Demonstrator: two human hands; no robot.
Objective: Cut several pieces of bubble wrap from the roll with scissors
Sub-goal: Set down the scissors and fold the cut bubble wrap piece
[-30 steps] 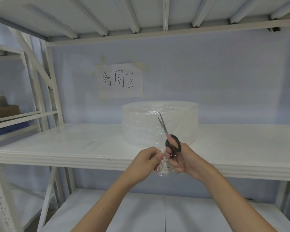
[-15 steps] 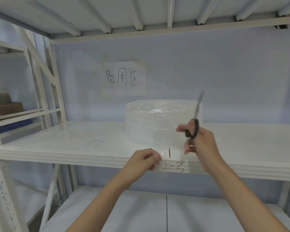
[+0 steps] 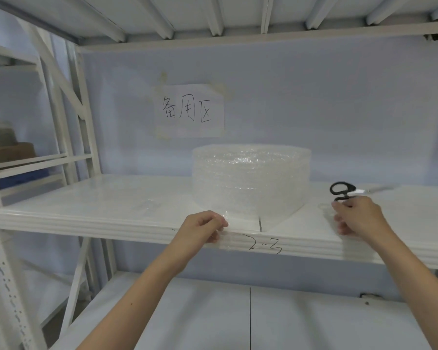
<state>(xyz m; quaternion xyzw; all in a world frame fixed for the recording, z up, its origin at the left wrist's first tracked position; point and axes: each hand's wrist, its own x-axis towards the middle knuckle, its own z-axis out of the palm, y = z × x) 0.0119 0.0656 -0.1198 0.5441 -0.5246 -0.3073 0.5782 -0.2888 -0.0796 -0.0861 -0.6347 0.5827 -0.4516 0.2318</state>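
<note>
Your left hand (image 3: 202, 229) pinches a small clear piece of bubble wrap (image 3: 225, 232) at the front edge of the white shelf (image 3: 111, 213), fingers curled round it. The roll of bubble wrap (image 3: 250, 180) stands on the shelf just behind that hand. Your right hand (image 3: 357, 215) is to the right of the roll, fingertips at the lower black handle of the scissors (image 3: 344, 192), which lie on the shelf with blades pointing right; whether you grip them, I cannot tell. A handwritten paper sign (image 3: 190, 111) is taped to the wall above.
</note>
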